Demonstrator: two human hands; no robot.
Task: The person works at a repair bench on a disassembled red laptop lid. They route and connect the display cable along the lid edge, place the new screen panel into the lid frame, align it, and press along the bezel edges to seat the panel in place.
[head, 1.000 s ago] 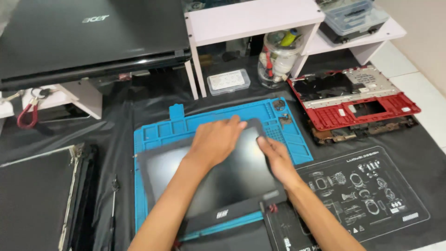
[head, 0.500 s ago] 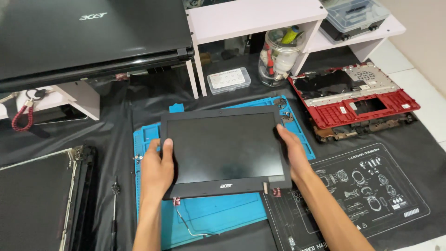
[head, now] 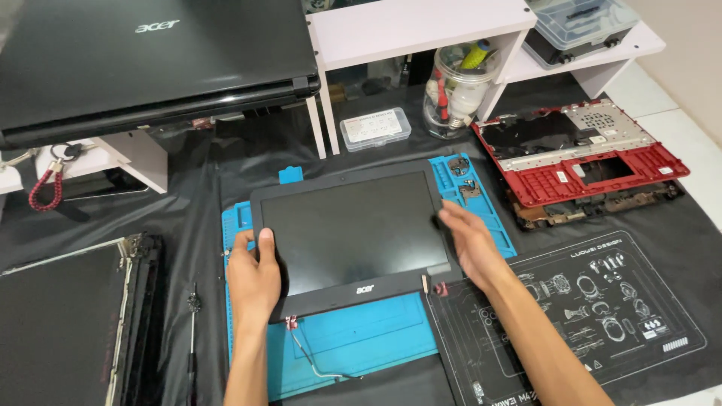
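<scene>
The laptop screen panel (head: 353, 233) covers most of the blue work mat (head: 361, 338), so whatever lies beneath it is hidden. The left hand (head: 254, 277) grips the panel's left edge, thumb on the bezel; the right hand (head: 470, 244) clasps the right edge, its fingers partly out of sight behind the frame. A thin cable (head: 316, 361) trails from the lower hinge. Black cloth (head: 188, 195) covers the surface; a red laptop chassis (head: 583, 154) lies to the right, and a closed black laptop (head: 150, 64) sits on a white stand.

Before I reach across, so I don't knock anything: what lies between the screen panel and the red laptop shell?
In the head view, the blue mat's parts tray with small metal bits, then bare black cloth.
</scene>
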